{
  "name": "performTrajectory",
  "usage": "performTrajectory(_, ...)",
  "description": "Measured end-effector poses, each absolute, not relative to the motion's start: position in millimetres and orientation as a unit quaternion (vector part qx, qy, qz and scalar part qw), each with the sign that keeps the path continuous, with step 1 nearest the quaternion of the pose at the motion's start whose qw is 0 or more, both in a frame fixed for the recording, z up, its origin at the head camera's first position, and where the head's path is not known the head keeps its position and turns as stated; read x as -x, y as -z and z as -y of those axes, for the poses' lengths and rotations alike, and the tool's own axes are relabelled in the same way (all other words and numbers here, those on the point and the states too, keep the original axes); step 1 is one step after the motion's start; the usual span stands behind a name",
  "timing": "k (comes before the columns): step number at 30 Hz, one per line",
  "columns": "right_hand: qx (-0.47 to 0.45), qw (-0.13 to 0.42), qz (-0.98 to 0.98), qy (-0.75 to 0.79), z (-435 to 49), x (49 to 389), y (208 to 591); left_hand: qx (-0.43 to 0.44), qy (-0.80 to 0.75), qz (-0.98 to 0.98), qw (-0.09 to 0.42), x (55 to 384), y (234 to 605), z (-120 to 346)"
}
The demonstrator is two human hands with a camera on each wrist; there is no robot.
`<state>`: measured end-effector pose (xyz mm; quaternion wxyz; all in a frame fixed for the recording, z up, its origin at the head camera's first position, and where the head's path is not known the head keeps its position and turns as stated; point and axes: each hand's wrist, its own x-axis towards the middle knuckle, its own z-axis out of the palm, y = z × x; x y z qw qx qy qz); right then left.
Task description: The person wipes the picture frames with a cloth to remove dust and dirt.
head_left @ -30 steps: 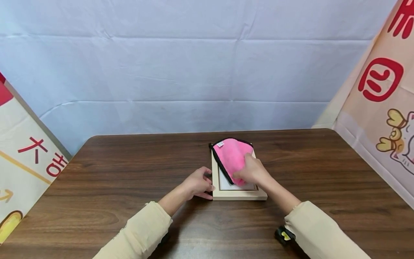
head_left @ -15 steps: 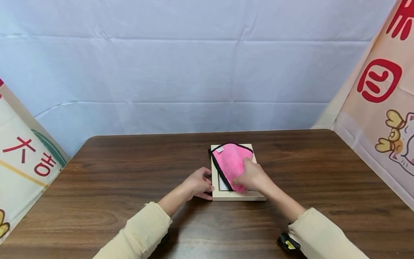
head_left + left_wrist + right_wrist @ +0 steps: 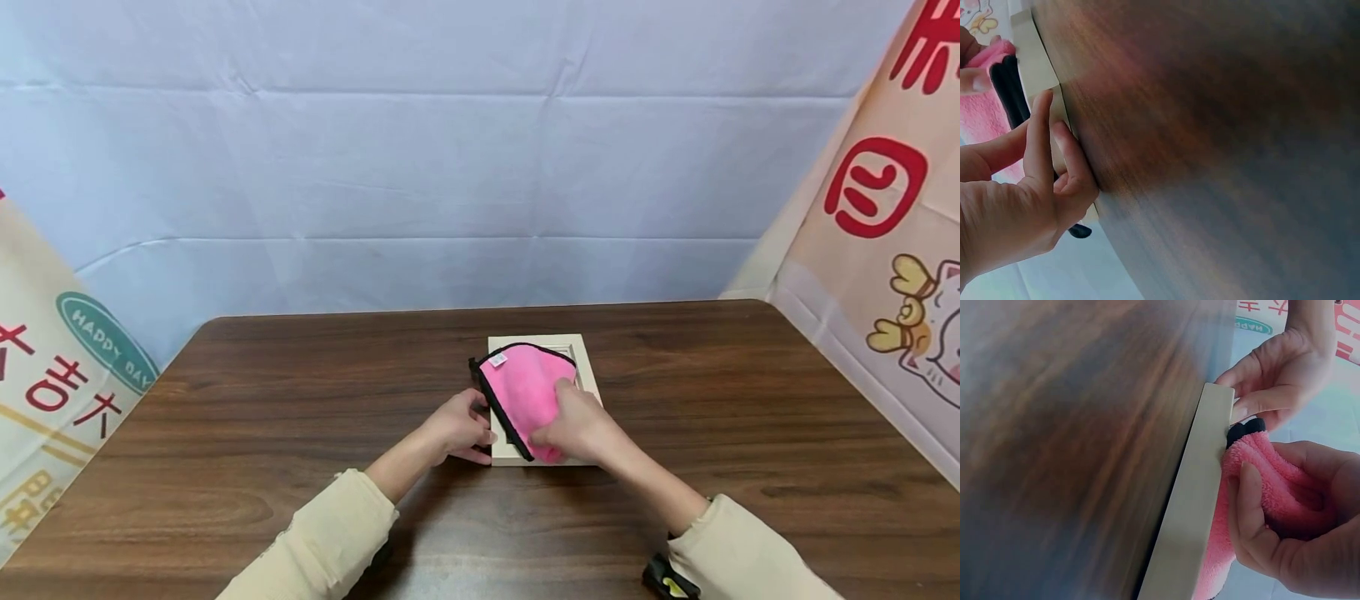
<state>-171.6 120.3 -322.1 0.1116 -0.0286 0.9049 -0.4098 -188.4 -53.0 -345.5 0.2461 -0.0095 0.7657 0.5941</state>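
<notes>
A pale wooden picture frame [image 3: 588,367] lies flat on the dark wooden table [image 3: 300,400]. Over its middle is a pink cloth [image 3: 522,387] with black edging and a small white label. My right hand [image 3: 581,425] grips a bunched part of this cloth near the frame's front side, as the right wrist view shows from close by. At the frame's left side, my left hand [image 3: 459,423] holds the edge, its thumb over the top and its fingers against the outer side [image 3: 1035,56]. The cloth hides most of the frame's inside.
A white sheet [image 3: 375,167] hangs behind the table's far edge. Printed banners flank it, one at the left [image 3: 45,367] and one at the right [image 3: 877,250]. A black strap [image 3: 667,577] is at the right sleeve.
The cloth and my right hand have slid toward the front of the frame and slightly left, baring the frame's far edge. My left hand stays in place.
</notes>
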Motion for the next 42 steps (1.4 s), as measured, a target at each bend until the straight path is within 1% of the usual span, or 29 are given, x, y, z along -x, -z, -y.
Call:
performTrajectory(7,0.044,0.082,-0.934,0.345,-120.6,189.0,326.0,0.013,-0.590,-0.769,0.247,188.4,344.5,51.6)
performTrajectory(14,0.013,0.104,-0.925,0.365,-125.5,204.8,327.9,0.015,-0.590,-0.768,0.248,189.2,344.7,50.6)
performTrajectory(17,0.005,0.106,-0.922,0.373,-127.9,207.6,327.2,0.014,-0.588,-0.770,0.248,189.7,344.6,50.3)
performTrajectory(20,0.003,0.094,-0.928,0.361,-130.9,209.6,326.9,0.015,-0.586,-0.771,0.249,190.0,344.3,50.1)
performTrajectory(26,0.004,0.074,-0.934,0.349,-136.4,207.9,326.1,0.016,-0.589,-0.769,0.247,190.4,344.5,50.0)
performTrajectory(33,0.008,0.078,-0.936,0.343,-141.5,200.0,325.8,0.017,-0.591,-0.768,0.247,189.4,343.3,49.6)
performTrajectory(42,0.035,0.076,-0.946,0.314,-149.1,184.9,319.3,0.020,-0.589,-0.769,0.247,188.2,341.8,50.5)
